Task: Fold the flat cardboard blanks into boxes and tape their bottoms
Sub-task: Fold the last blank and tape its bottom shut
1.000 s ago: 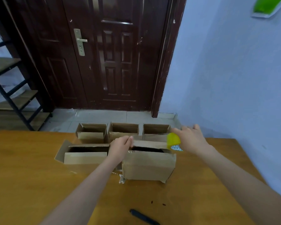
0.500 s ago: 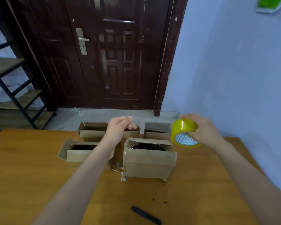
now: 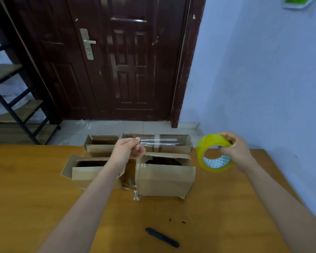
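1. R hand (image 3: 234, 149) grips yellow tape roll (image 3: 214, 153), held in air just right of the near box (image 3: 165, 175).
2. L hand (image 3: 127, 150) pinches end of clear tape strip (image 3: 159, 142), stretched above the near box toward the roll.
3. Near box stands on desk (image 3: 26, 189), top open.
4. Second box (image 3: 88, 168) just left of it; three more boxes (image 3: 139, 143) in a row behind.
5. Black pen (image 3: 161, 237) in front of near box, well apart.

Black pen (image 3: 162, 237) on table (image 3: 26, 198); dark door (image 3: 117, 57) behind.
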Motion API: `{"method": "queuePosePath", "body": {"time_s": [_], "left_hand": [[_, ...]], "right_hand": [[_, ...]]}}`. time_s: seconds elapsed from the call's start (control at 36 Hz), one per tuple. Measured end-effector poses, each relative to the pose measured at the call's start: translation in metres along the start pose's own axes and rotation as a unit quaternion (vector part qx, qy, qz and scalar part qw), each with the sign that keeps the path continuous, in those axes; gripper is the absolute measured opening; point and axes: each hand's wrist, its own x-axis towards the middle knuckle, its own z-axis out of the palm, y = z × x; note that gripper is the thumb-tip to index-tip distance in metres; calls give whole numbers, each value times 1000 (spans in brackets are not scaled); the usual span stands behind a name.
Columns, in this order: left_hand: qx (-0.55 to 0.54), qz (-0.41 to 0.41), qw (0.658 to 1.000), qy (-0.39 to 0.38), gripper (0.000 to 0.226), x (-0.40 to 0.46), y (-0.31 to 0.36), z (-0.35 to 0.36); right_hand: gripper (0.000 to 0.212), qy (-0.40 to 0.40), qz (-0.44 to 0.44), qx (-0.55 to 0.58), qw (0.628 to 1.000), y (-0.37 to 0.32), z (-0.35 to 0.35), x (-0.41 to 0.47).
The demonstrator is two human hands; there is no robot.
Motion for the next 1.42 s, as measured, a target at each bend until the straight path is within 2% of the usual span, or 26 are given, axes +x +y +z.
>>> {"method": "queuePosePath", "body": {"time_s": [0.03, 0.06, 0.08, 0.14, 0.17, 0.19, 0.28, 0.36, 0.42, 0.5, 0.61, 0.75, 0.83, 1.03, 1.28, 1.42], "left_hand": [[-1, -1, 1000, -1, 33, 0, 0, 0], [-5, -1, 1000, 2, 31, 0, 0, 1], [-11, 0, 1000, 6, 30, -1, 0, 0], [-4, 2, 1000, 7, 30, -4, -3, 0], [14, 5, 1000, 1, 29, -6, -6, 1], [27, 6, 1000, -9, 29, -8, -10, 3], [0, -8, 1000, -25, 35, -9, -23, 8], [-53, -43, 997, -37, 34, -8, -34, 12], [-70, -56, 995, -43, 34, -9, -42, 15], [-71, -53, 996, -18, 39, -7, -54, 22], [-79, -61, 995, -8, 26, -5, -62, 29], [-40, -18, 999, -13, 29, -4, -60, 31], [-29, -14, 999, -13, 30, -1, -56, 33], [-42, -67, 997, 17, 28, 11, -62, 33], [-37, -111, 993, 30, 29, 26, -63, 27], [-139, -164, 977, 12, 22, 31, -68, 22]], "right_hand": [[37, -18, -2, -51, 999, 4, 0, -1], [37, -45, -8, -150, 988, 9, -1, -2], [41, -64, -34, -274, 959, 14, -1, -2], [52, -59, -148, -471, 868, 26, -5, -1], [56, -55, -192, -510, 836, 34, -8, -1], [58, -52, -205, -523, 826, 40, -12, -1], [52, -19, -173, -486, 857, 44, -16, -4], [45, -6, -187, -480, 857, 44, -13, -11], [43, -7, -171, -460, 871, 46, -10, -13], [42, -1, -125, -429, 894, 47, -7, -12], [46, -19, -87, -424, 901, 49, -4, -11], [47, -29, -52, -414, 908, 53, -4, -12], [48, -33, -38, -414, 909, 52, -4, -11], [43, -45, -37, -413, 909, 49, -1, -4], [52, -112, -14, -441, 890, 51, 6, 8], [55, -147, -7, -445, 883, 58, 9, 12]]}}
